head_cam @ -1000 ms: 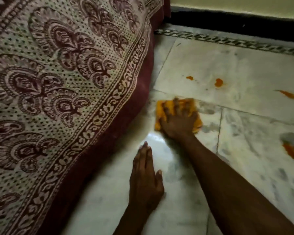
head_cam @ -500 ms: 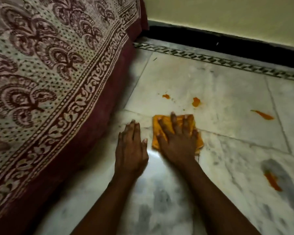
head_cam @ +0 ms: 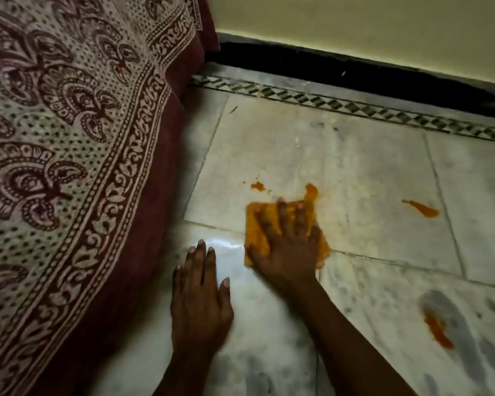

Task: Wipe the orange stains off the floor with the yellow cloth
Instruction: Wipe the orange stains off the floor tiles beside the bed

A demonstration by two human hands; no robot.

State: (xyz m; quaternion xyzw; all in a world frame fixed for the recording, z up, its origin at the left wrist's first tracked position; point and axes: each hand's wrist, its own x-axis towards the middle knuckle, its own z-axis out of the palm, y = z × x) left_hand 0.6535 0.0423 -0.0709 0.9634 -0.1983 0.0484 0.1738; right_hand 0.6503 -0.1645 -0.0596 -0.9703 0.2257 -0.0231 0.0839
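Yellow cloth (head_cam: 255,224) — one, flat on the floor (head_cam: 369,172) under the right hand (head_cam: 289,247), fingers spread and pressing it. Left hand (head_cam: 200,298) flat on the floor just beside, fingers straight, holding nothing. Four orange stains: one (head_cam: 311,191) touching the cloth past the fingertips, one small (head_cam: 258,186) just beyond, two (head_cam: 422,208) (head_cam: 437,330) well right. One patterned bedspread (head_cam: 69,138) left of both hands.

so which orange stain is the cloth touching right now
The tall blob at the yellow cloth's far right corner; the other three stains lie clear of it.
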